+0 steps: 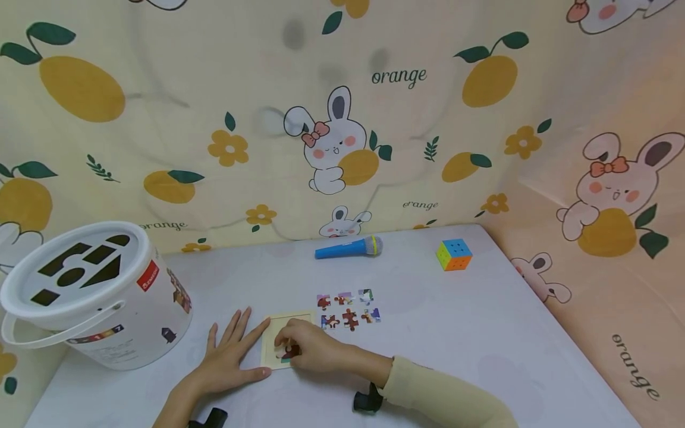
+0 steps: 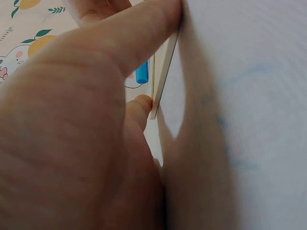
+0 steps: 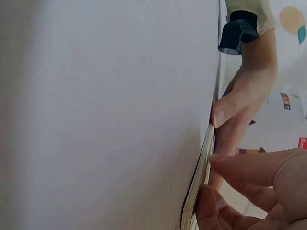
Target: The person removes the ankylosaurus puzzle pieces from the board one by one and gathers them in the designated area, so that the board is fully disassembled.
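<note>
My left hand [image 1: 227, 359] lies on the table with fingers spread, its index fingertip and thumb at the left edge of a shallow cream puzzle tray [image 1: 271, 326]. Over the tray is my right hand [image 1: 313, 345], fingers bent and thumb and fingertips down at its surface. Between them in the head view shows a dark red and green puzzle piece [image 1: 291, 351]; I cannot tell whether they pinch it. In the right wrist view, the fingers [image 3: 249, 167] reach over the tray's edge [image 3: 194, 191]. Several loose jigsaw pieces [image 1: 350, 319] lie right of the tray in two rows.
A white lidded bucket [image 1: 128, 333] with shape-cut holes and a handle stands at the left. Toward the back lies a blue toy microphone [image 1: 345, 248]. A colourful puzzle cube [image 1: 454, 255] sits at the back right. Patterned cloth [image 1: 257, 77] hangs behind the white table [image 1: 455, 345].
</note>
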A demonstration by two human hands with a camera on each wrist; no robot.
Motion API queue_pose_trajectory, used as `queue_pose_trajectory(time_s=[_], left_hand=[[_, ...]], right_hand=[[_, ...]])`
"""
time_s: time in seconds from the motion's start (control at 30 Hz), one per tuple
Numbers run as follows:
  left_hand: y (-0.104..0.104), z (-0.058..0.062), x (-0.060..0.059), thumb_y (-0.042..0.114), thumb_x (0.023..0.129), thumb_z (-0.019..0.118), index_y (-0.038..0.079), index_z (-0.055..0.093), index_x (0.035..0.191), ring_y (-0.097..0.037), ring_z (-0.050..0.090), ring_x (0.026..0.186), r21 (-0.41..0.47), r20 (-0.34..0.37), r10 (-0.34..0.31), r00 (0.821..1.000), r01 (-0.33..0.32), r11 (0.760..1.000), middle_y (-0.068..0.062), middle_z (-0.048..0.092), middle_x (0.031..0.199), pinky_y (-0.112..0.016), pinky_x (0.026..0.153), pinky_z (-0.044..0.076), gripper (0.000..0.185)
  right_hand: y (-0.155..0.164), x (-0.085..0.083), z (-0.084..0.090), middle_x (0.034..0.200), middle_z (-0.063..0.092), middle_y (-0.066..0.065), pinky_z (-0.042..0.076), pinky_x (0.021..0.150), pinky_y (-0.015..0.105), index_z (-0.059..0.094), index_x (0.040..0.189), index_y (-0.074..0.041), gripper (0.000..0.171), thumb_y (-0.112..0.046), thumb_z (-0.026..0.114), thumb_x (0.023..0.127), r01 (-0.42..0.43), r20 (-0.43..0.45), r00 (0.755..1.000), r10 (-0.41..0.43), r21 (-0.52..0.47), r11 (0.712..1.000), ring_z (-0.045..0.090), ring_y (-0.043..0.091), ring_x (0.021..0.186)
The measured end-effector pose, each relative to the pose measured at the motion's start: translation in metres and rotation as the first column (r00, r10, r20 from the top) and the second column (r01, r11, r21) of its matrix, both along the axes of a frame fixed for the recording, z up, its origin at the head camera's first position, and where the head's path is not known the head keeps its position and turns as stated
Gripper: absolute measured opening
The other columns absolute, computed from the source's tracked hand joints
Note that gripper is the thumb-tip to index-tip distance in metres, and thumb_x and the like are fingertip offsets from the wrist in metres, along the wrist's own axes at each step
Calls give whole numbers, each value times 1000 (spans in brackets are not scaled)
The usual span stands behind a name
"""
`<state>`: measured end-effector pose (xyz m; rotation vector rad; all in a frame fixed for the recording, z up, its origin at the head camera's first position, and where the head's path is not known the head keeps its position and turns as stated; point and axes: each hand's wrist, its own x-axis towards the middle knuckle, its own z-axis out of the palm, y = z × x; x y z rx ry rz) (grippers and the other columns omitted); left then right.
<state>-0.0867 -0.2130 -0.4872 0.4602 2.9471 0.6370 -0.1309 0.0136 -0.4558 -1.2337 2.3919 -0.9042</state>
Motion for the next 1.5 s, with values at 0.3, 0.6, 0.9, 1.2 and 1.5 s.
queue_pose_trajectory(time_s=[0.3,0.6,0.9,1.2,1.5], left_hand=[[1,2,1,71,70,62,27,33,147,-41,1,141,4,-11,2,1000,-2,1000,-19,11,155,-69,100,-8,92],[0,0,1,70,71,62,29,32,147,-41,1,141,16,-11,1,1000,-1,1000,-18,10,155,-69,100,-8,92],[-1,-2,0,71,71,61,30,31,147,-40,0,141,15,-7,1,1000,-1,1000,-18,9,155,-69,100,-9,91],[-1,-1,0,70,70,62,29,32,147,-41,0,141,18,-8,1,1000,-1,1000,-18,10,155,-69,100,-8,92],[-1,0,1,69,72,62,29,31,147,-41,0,141,24,-13,-9,1000,9,1000,-19,10,155,-69,100,-8,91]], right_hand=[[-2,2,0,88,52,-5,40,67,12,66,103,-11,32,0,75,74,17,-43,999,-15,35,999,46,3,78],[-6,5,1,86,51,-6,36,67,13,67,99,-14,29,-5,78,73,44,-91,995,-36,94,995,40,2,77],[-8,4,-2,83,48,-8,34,66,14,66,97,-17,30,-7,79,72,58,-101,994,-46,111,992,38,4,77],[-9,4,0,83,49,-9,34,66,14,67,102,-15,34,-10,81,71,66,-111,993,-52,133,989,39,3,77],[-7,2,-1,83,50,-7,38,64,13,66,100,-12,25,-6,74,77,39,-89,995,-32,80,996,42,1,73]])
